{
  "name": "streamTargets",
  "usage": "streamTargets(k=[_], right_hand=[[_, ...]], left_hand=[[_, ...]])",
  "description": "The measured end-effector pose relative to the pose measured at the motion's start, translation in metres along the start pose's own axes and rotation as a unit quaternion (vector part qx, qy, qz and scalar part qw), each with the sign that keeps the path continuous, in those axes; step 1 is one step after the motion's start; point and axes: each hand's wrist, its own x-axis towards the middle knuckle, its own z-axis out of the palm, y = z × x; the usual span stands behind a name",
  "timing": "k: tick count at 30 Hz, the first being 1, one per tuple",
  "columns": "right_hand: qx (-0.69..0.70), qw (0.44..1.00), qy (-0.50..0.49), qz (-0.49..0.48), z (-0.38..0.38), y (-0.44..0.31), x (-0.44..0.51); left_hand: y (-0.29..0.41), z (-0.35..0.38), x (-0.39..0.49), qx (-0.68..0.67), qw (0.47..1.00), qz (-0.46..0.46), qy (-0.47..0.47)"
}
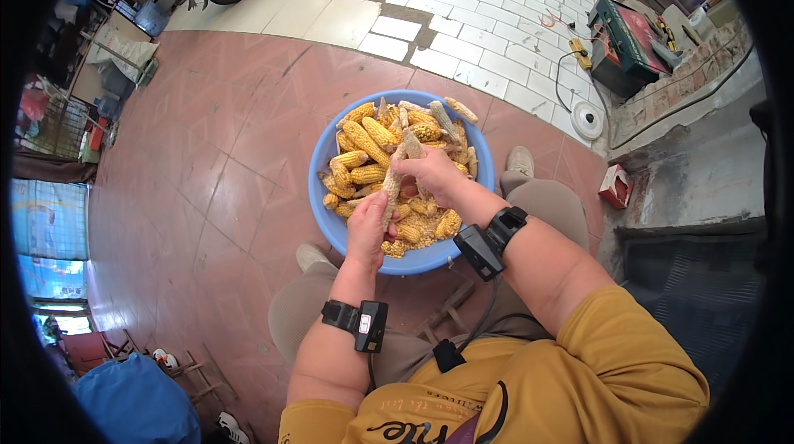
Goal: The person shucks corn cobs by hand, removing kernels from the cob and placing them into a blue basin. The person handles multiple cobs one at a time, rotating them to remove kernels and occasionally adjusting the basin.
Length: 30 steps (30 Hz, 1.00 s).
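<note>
A round blue plastic basin [322,220] stands on the floor between my feet. Whole yellow corn cobs [366,141] and pale stripped cobs fill its upper part, and loose corn kernels [425,228] lie lower down in it. Over the basin, my left hand [367,227] grips the lower end of a mostly bare corn cob [392,186]. My right hand [434,172] is closed around another pale cob [412,143], which touches the upper part of the first. Fingers hide parts of both cobs.
A low wooden stool frame [448,310] shows below the basin. To the right are a small red-and-white box [616,186], a white round lid [586,120], a yellow power strip [580,54] with cables and a dark green case [626,40]. A blue-covered object [139,400] stands lower left.
</note>
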Motion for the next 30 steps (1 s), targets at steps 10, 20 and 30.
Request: streamTargets(k=[10,20,30], right_hand=[[-0.149,0.987,0.048,-0.044,-0.003,0.002,-0.001],[-0.154,0.983,-0.078,0.053,-0.015,-0.004,-0.015],[-0.095,0.958,0.27,-0.009,-0.097,0.027,0.017]], left_hand=[[-0.003,-0.004,0.002,0.113,0.992,0.028,0.05],[-0.011,-0.022,-0.001,0.115,0.989,0.052,0.078],[-0.012,-0.019,0.0,0.08,0.992,0.062,0.074]])
